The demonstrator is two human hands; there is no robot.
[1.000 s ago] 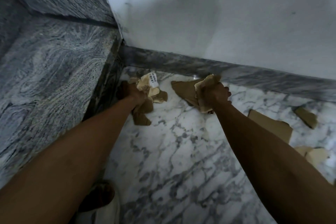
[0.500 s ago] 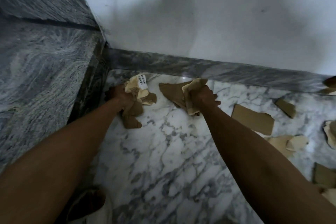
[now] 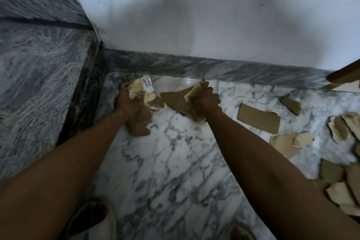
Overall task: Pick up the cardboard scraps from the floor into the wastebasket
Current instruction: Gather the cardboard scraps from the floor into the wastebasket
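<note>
- White grey-veined marble floor is carrying more loose brown cardboard scraps into view, right of both hands.
- Left hand is gripping a crumpled tan cardboard wad; right hand is gripping torn brown cardboard pieces.
- Both hands are staying full: emptying is due; no wastebasket is showing.

Matt torn cardboard scraps lie on glossy veined marble floor.

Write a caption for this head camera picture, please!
Both hands, left hand and right hand, grip cardboard scraps.

White grey-veined marble floor; torn cardboard scraps scattered flat along right side, near grey skirting.
</note>
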